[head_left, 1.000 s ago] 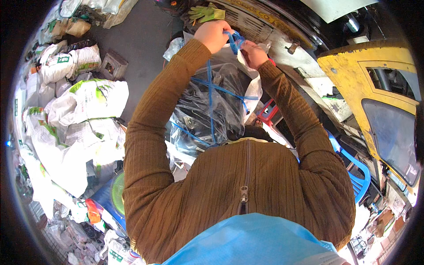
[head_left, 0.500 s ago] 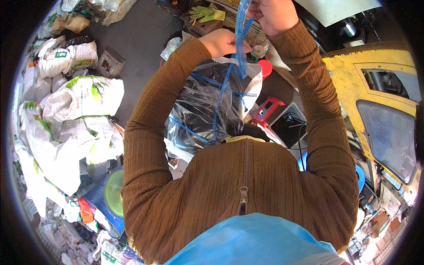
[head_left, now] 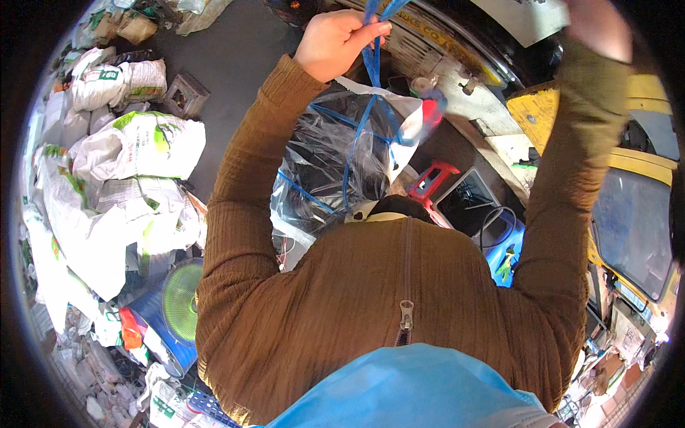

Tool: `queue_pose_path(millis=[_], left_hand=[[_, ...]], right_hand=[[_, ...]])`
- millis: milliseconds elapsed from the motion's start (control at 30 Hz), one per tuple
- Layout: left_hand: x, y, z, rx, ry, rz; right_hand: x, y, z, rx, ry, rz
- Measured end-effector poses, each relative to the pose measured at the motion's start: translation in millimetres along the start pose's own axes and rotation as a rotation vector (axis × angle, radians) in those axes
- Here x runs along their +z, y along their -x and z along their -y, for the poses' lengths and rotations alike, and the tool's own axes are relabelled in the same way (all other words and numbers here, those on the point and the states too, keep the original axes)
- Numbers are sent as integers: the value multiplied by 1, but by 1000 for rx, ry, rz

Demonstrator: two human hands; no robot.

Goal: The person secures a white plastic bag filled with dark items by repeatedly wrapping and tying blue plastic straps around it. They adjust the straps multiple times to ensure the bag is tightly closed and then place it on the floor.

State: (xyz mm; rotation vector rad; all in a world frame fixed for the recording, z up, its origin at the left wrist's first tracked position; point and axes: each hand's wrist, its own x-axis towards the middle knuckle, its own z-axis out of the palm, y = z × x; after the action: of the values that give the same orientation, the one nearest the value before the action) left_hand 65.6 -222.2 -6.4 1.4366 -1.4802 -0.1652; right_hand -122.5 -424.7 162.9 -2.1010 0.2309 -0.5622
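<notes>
Strap (head_left: 372, 68): blue, more than one strand; comes down from the top edge of my view, through my left grip, to the bundle.
Bundle (head_left: 328, 153): ahead of my chest, between my forearms; clear creased plastic over dark contents, blue lines of strap crossing on top.
White sheet (head_left: 405, 110): folded edge along the bundle's far right side.
Left hand (head_left: 339, 44): raised over the bundle's far end; fingers curled in, thumb closed against them, strap pinched between.
Right hand (head_left: 603, 30): up at the far right, well apart from the left; blurred and dim near the rim. Cannot tell how far those fingers are spread, nor whether they have hold of anything.
Sleeves (head_left: 253, 157): brown, ribbed, both arms reaching out.
Red lid (head_left: 430, 115): round, just beside the white sheet, partly behind a bluish blur.
Red frame (head_left: 435, 178): plastic, right of the bundle, next to a dark shallow box (head_left: 467, 200).
Yellow panel (head_left: 534, 114): windowed, partly behind my right forearm.
Floor (head_left: 214, 64): dark grey, left of the bundle; a grey block (head_left: 187, 95) sits on it.
White sacks (head_left: 168, 146): heaped down my left side, green print on some.
Fan (head_left: 182, 299): round green grille, near my left elbow.
Mask (head_left: 407, 385): light blue, at the lower edge.
</notes>
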Motion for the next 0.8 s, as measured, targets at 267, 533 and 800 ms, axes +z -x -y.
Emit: queue_pose_path(millis=[267, 533, 800], left_hand=[[-105, 7, -84, 28, 43, -307], [-392, 109, -116, -364, -1128, -353], [-350, 131, -141, -506, -1971, 135]], right_hand=[[232, 78, -171, 194, -261, 192], [236, 71, -165, 165, -549, 234], [242, 65, -164, 460, -889, -65]])
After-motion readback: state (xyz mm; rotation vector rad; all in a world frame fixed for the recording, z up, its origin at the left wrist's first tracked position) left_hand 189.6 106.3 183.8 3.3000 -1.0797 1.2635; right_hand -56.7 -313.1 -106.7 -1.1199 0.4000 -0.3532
